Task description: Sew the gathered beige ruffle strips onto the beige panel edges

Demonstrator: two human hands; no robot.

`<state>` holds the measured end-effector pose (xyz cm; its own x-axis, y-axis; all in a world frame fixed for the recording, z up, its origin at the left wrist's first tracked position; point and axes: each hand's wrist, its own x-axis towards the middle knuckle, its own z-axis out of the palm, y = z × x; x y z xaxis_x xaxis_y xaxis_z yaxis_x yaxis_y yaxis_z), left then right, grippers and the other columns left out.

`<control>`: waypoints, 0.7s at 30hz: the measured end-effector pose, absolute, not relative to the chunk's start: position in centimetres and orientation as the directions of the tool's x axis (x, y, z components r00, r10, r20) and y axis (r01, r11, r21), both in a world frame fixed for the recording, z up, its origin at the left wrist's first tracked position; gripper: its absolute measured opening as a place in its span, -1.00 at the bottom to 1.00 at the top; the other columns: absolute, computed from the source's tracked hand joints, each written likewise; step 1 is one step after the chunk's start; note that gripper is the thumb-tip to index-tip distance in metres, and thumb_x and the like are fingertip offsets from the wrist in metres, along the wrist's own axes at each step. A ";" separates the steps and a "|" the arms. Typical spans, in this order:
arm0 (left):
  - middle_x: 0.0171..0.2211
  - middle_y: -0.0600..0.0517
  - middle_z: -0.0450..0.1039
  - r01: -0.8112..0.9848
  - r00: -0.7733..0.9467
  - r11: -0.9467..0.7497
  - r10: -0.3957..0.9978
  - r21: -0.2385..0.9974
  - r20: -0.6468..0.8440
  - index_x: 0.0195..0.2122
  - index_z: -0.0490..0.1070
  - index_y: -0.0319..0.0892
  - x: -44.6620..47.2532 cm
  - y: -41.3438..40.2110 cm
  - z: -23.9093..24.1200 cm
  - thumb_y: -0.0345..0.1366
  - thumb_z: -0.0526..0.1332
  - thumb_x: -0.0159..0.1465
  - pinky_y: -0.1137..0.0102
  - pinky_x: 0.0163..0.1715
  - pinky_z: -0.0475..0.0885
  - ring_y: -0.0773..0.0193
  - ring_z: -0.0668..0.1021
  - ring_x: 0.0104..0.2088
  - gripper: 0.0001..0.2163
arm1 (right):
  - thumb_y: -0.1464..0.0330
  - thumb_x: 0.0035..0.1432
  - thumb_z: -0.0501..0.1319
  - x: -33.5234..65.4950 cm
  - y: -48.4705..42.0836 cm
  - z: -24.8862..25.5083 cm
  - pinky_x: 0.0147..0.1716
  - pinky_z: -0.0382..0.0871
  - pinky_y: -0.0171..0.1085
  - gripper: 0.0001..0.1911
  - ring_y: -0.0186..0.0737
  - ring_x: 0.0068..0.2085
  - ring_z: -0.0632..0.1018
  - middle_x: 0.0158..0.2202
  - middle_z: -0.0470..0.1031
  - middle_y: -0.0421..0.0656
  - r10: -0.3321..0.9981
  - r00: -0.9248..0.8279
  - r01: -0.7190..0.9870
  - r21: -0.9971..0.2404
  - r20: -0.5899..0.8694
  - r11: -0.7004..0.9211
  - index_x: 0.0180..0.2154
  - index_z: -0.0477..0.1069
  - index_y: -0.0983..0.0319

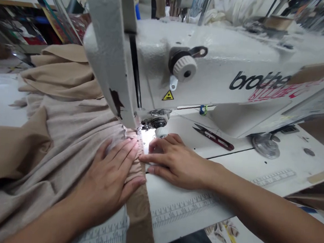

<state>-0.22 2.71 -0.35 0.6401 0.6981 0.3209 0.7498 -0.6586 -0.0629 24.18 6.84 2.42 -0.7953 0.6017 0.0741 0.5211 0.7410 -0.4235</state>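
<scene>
Beige fabric (67, 129) lies gathered across the left of the sewing machine bed, its edge running under the needle and presser foot (139, 130). My left hand (111, 169) rests on the gathers with fingers stretched out flat, pressing them down. A brown fabric band (141, 216) extends from under that hand toward the front edge. My right hand (173, 159) sits just right of the seam, fingers apart and bent, its index fingertip at the fabric's edge. The white sewing machine (154, 73) stands over both hands, its lamp lighting the needle area.
Red-handled thread snips (213, 137) lie on the bed behind my right hand. Ruler markings (183, 210) run along the front of the bed. Folded tan fabric (62, 70) is heaped at the back left. A clear round cover (265, 145) sits at right.
</scene>
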 end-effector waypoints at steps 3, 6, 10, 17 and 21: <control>0.26 -0.39 0.40 0.766 0.616 -0.642 0.716 -0.035 0.330 0.28 0.28 -0.43 -0.2 3.6 -0.7 0.02 -0.07 0.51 -0.11 0.31 0.10 -0.20 0.41 0.29 -0.41 | 0.16 0.51 0.07 23.7 7.2 2.1 0.28 0.05 0.06 -0.59 0.00 0.17 0.40 0.17 0.44 -0.03 0.655 -0.753 0.585 -0.394 0.060 0.709 0.25 0.46 0.07; 0.22 -0.41 0.43 0.771 0.599 -0.637 0.717 -0.013 0.356 0.25 0.33 -0.43 -0.2 4.6 -0.6 0.05 -0.06 0.50 -0.17 0.30 0.13 -0.24 0.43 0.26 -0.40 | 0.13 0.51 0.05 23.3 7.4 1.9 0.31 0.03 0.06 -0.57 0.01 0.20 0.39 0.19 0.43 -0.06 0.703 -0.709 0.644 -0.356 0.053 0.677 0.27 0.43 0.03; 0.20 -0.39 0.45 0.763 0.594 -0.646 0.694 -0.012 0.406 0.23 0.35 -0.42 -0.1 4.1 0.2 -0.07 0.06 0.48 -0.19 0.32 0.12 -0.25 0.42 0.25 -0.50 | 0.12 0.51 0.05 23.3 7.4 2.3 0.32 0.05 0.08 -0.54 0.03 0.22 0.38 0.21 0.41 -0.04 0.708 -0.706 0.657 -0.358 0.017 0.663 0.32 0.38 0.02; 0.17 -0.34 0.48 0.758 0.605 -0.652 0.703 0.001 0.374 0.18 0.39 -0.41 0.2 2.7 0.3 -0.03 0.00 0.51 -0.21 0.36 0.03 -0.20 0.47 0.20 -0.49 | 0.17 0.47 0.15 23.7 7.0 2.7 0.28 0.11 0.05 -0.58 0.01 0.21 0.40 0.16 0.47 -0.03 0.646 -0.762 0.562 -0.449 0.046 0.695 0.27 0.45 0.09; 0.15 -0.32 0.47 0.756 0.611 -0.655 0.710 0.009 0.350 0.21 0.36 -0.38 0.0 3.1 0.3 0.00 0.06 0.48 -0.19 0.32 0.08 -0.21 0.47 0.16 -0.47 | 0.18 0.48 0.15 23.5 6.8 2.7 0.28 0.10 0.05 -0.60 0.00 0.18 0.41 0.16 0.46 -0.03 0.649 -0.759 0.566 -0.437 0.054 0.699 0.23 0.48 0.10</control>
<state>-0.04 3.13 0.29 0.6107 0.7102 0.3502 0.7559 -0.6547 0.0094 23.49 6.75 2.73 -0.7593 0.6485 0.0537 0.5662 0.6991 -0.4367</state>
